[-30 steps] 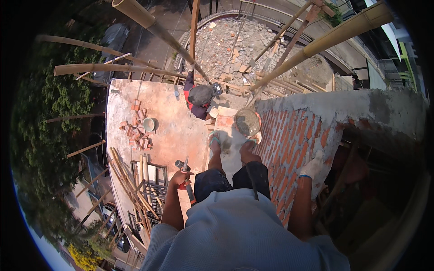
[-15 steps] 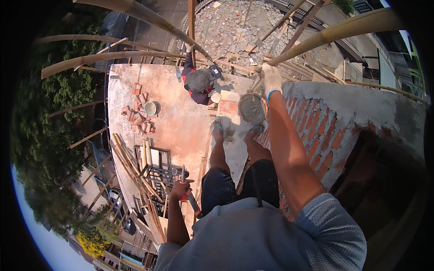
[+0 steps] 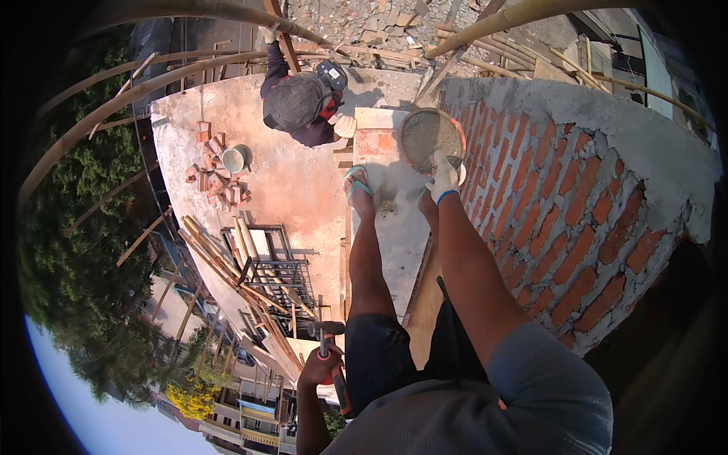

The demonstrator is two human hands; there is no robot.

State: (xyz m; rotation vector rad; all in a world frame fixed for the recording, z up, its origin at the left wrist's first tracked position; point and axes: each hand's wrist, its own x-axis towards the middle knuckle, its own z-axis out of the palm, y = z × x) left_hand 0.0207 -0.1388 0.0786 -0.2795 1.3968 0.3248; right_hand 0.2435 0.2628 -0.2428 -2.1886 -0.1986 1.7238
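Observation:
My left hand is closed around a hammer with a dark and orange-red handle; its metal head points away beside my left thigh. In front of me on the right stands a round bucket of wet grey mortar. My right hand, in a pale glove, is at the bucket's near rim, fingers bent toward the mortar. A small rounded pale shape beside those fingers is too unclear to name. The bucket sits against a brick wall with rough grey mortar joints.
A co-worker in a dark cap crouches ahead on the left, one gloved hand at a wooden post. Broken bricks lie near a small bowl. Bamboo poles and a metal frame lie at left. Bamboo scaffolding crosses the far edge.
My right hand has left the bamboo pole and come down to the mortar bucket. My left hand still holds the hammer. My view has shifted, showing more of the brick wall.

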